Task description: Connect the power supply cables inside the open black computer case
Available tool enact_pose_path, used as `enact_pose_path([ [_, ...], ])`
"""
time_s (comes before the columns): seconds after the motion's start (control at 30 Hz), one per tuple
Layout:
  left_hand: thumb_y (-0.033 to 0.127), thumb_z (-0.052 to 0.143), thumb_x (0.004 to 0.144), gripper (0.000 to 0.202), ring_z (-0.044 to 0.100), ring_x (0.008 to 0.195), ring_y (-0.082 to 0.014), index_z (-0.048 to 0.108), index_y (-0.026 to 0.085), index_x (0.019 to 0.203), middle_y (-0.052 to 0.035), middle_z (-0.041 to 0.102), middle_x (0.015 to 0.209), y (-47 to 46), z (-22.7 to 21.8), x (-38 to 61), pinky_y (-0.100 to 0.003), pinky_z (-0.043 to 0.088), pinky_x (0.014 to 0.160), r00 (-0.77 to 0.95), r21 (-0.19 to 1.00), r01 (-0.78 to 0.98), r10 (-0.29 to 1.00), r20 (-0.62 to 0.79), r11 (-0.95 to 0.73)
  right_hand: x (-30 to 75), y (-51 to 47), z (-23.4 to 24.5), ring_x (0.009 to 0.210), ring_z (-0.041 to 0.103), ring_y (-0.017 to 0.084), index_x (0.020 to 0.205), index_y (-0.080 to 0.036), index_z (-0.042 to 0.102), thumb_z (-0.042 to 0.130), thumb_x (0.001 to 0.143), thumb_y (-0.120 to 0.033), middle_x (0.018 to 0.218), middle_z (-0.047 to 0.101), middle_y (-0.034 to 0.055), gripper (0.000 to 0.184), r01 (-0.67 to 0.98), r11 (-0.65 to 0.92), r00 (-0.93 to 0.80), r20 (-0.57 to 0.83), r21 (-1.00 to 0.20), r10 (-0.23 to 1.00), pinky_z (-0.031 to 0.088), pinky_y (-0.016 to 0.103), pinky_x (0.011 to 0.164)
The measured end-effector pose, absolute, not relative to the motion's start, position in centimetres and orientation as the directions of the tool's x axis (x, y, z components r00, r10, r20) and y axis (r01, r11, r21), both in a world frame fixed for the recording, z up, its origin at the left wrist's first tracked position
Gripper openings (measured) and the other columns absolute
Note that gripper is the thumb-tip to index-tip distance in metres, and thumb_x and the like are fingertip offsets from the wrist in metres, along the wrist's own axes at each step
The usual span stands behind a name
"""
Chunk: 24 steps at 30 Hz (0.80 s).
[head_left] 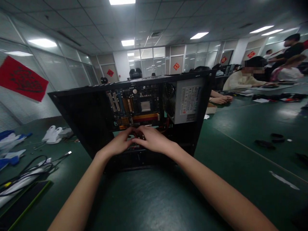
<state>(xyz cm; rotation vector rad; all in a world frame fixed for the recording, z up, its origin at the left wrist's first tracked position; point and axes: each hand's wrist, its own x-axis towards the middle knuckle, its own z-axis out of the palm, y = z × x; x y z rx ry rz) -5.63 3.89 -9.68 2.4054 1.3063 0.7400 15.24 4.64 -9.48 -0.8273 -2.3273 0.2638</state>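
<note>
The open computer case [86,118] stands on the green tabletop [154,199], directly in front of the person, with its open side facing near. The motherboard [136,107] is mounted in the upper middle of the case. It carries a square processor [145,106], memory slots [145,117] on the near side of the processor, and expansion slots [116,102] to the left. The power supply unit [187,101] occupies the upper right corner; its fan [169,99] faces left, and a printed label is on its near face.

Both hands are inside the lower middle of the case, just below the motherboard. The left hand [120,141] enters from the left with its fingers bent inward. The right hand [154,138] enters from the right, fingers curved toward the left hand; the fingertips of the two converge. Whether the fingers pinch a part or only touch it cannot be told, as the hands cover the contact area.

Left of the case, black cables [45,166] lie on the tabletop. To the far right, a co-worker's hands [220,98] rest near a small cardboard box [211,108].
</note>
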Motion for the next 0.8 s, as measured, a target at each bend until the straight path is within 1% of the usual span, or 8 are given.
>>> enact_pose_path([
  [0.07,0.029,0.054,0.089,0.028,0.062,0.109,-0.0241,0.056,0.02,0.116,-0.0083,0.066,0.12,3.8,-9.6,-5.5,-0.039,0.047,0.097,0.459,0.472,0.691,0.837,0.297,-0.547,14.9,5.5,-10.7,0.085,0.062,0.022,0.106,-0.014,0.062,0.06,0.091,-0.051,0.099,0.069,0.0121,0.041,0.499,0.732,-0.633,0.382,-0.464,0.673,0.037,0.028,0.067],
  [0.13,0.028,0.053,0.09,0.03,0.062,0.11,-0.0233,0.055,0.021,0.119,-0.0079,0.065,0.121,3.7,-9.5,-5.4,-0.038,0.046,0.097,0.464,0.462,0.688,0.829,0.313,-0.56,14.9,5.7,-11.2,0.083,0.062,0.022,0.105,-0.014,0.064,0.06,0.091,-0.05,0.096,0.069,0.012,0.038,0.503,0.712,-0.652,0.326,-0.491,0.685,0.037,0.028,0.066],
  [0.3,0.036,0.058,0.089,0.037,0.062,0.113,-0.0249,0.057,0.019,0.122,-0.0091,0.065,0.125,3.5,-9.5,-5.0,-0.037,0.046,0.099,0.436,0.472,0.7,0.844,0.312,-0.536,15.4,5.8,-11.4,0.084,0.061,0.02,0.094,-0.013,0.067,0.06,0.087,-0.023,0.093,0.07,0.0093,0.014,0.421,0.762,-0.688,0.375,-0.492,0.621,0.037,0.027,0.069],
  [0.37,0.041,0.06,0.089,0.036,0.063,0.109,-0.0257,0.062,0.018,0.117,-0.0089,0.068,0.119,3.5,-9.4,-5.0,-0.037,0.047,0.095,0.433,0.478,0.715,0.86,0.27,-0.51,15.5,6.2,-11.5,0.079,0.059,0.018,0.086,-0.013,0.067,0.059,0.083,-0.017,0.086,0.07,0.0057,0.01,0.348,0.72,-0.684,0.363,-0.6,0.632,0.037,0.025,0.066],
  [0.47,0.046,0.06,0.089,0.034,0.066,0.1,-0.0245,0.067,0.018,0.107,-0.007,0.072,0.108,3.6,-9.4,-5.0,-0.036,0.049,0.088,0.46,0.529,0.692,0.865,0.2,-0.491,15.6,7.0,-11.8,0.072,0.057,0.014,0.082,-0.013,0.065,0.058,0.082,-0.017,0.078,0.067,0.0015,0.008,0.186,0.563,-0.64,0.336,-0.805,0.691,0.039,0.023,0.062],
  [0.6,0.042,0.062,0.087,0.033,0.067,0.094,-0.0222,0.067,0.016,0.108,-0.0066,0.073,0.104,3.9,-9.5,-5.4,-0.034,0.05,0.085,0.472,0.638,0.612,0.863,0.179,-0.467,15.7,7.6,-12.1,0.065,0.057,0.012,0.081,-0.014,0.064,0.058,0.084,-0.023,0.075,0.067,0.0019,0.011,0.029,0.412,-0.615,0.309,-0.911,0.726,0.042,0.023,0.059],
  [0.7,0.039,0.068,0.083,0.035,0.067,0.097,-0.0212,0.065,0.016,0.109,-0.0073,0.072,0.107,3.9,-9.5,-5.7,-0.035,0.051,0.087,0.479,0.738,0.511,0.859,0.182,-0.441,15.7,7.8,-12.3,0.059,0.057,0.011,0.082,-0.015,0.064,0.057,0.09,-0.039,0.075,0.069,0.0033,0.026,-0.038,0.341,-0.592,0.296,-0.939,0.749,0.042,0.022,0.055],
  [0.8,0.032,0.073,0.078,0.036,0.067,0.102,-0.0208,0.064,0.015,0.108,-0.0084,0.071,0.112,3.7,-9.3,-6.0,-0.036,0.05,0.093,0.491,0.821,0.398,0.851,0.185,-0.408,15.8,7.9,-12.5,0.056,0.056,0.01,0.079,-0.015,0.064,0.06,0.088,-0.053,0.076,0.069,0.0039,0.039,-0.082,0.279,-0.578,0.273,-0.957,0.769,0.042,0.022,0.052],
])
